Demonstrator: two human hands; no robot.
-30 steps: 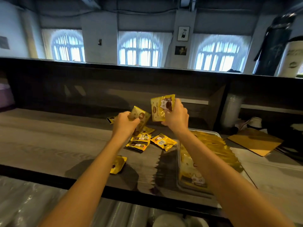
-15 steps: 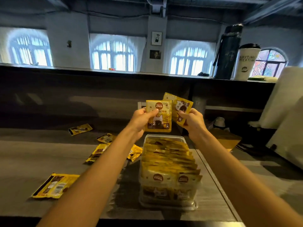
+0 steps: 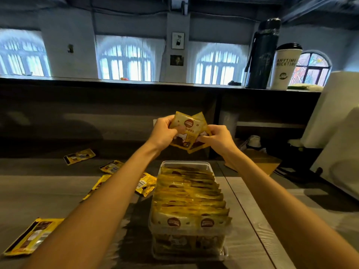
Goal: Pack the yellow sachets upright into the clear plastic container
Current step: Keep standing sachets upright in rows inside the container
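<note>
Over the far end of the clear plastic container [image 3: 185, 163] you've got a pair of yellow sachets [image 3: 186, 127] up in the air, well above the rim and touching nothing else. Your left hand [image 3: 162, 133] has thumb and fingers curled on the left edge of the front one. Your right hand [image 3: 217, 139] pinches the lower right corner, so both are clamped on the pair. Room-wise: the packed sachets [image 3: 191, 197] stand upright, two across at the near wall, and run almost to the back. Only a thin strip just inside the far rim looks open. Bare table [image 3: 240, 230] runs along the container's right side up to a seam. On the left, loose sachets [image 3: 32, 235] lie flat, the closest one just beside the container wall. Hard-to-tell stuff: the rear sachet of the pair is mostly hidden behind the front one, and your left forearm covers part of the loose bunch. The print is too blurry to read and I can't count the packed ones. Both arms get cut off at the bottom edge.
</note>
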